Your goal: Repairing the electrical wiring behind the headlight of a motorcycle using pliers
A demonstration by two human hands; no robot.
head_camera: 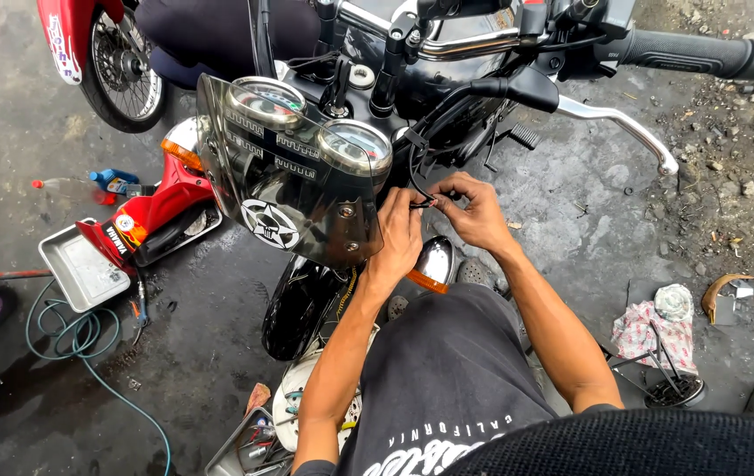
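Both hands are right up at the front of a black motorbike, pinching the same little bundle of thin black wire [424, 202] just behind the tinted flyscreen [293, 189]. The left hand [401, 236] comes up from below with its fingertips closed on the near end of the wire, and the right hand [476, 211] is curled over from the other side, thumb and forefinger nipped tight on what looks like a small connector or the wire's end, too small to say which. So both grips are narrow pinches on the wire, nearly touching each other. Just under the pinch sits a chrome turn signal with an orange lens [430, 266], and up and away from the hands the wire runs toward the handlebar [474, 42] and the clutch lever [619, 128]. The twin gauges [320, 123] sit just beyond the left hand's knuckles, behind the screen. As for progress, my read is the wiring job is somewhere in the middle: the screen, gauges and signal all look mounted, but the wire is loose in the fingers and not tucked or tied down anywhere I can see. Well off to the left-hand side there's a metal tray [82, 269] on the wet concrete, a red scooter [161, 207] and a green hose [73, 339], and a tool tray [253, 441] sits down by the left elbow.
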